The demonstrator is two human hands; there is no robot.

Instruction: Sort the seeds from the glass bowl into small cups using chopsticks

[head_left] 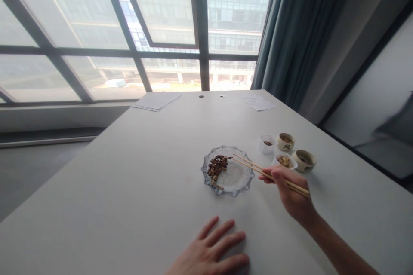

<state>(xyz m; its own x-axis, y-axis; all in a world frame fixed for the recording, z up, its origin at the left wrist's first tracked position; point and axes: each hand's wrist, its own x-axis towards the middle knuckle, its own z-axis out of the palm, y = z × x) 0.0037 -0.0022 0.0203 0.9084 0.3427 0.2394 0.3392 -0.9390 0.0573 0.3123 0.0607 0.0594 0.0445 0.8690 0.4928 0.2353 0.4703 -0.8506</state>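
Note:
My right hand [292,191] is closed around a pair of wooden chopsticks [258,169], which point left over a clear glass dish [238,187] with a scalloped rim. Near the chopstick tips is a small dark piece; I cannot tell whether it is pinched between them. Dark brown, elongated pieces [217,167] lie heaped on the dish's left side. In front of the dish, my left hand [213,247] rests on the white table with its fingers spread, holding nothing.
Right of the dish stand a small white cup [267,148] with brown bits, a white cup [292,165] with pale pieces, and two cream bowls [286,146] with dark markings. Papers [156,101] lie at the far left of the table [145,189], more papers [260,103] at far right.

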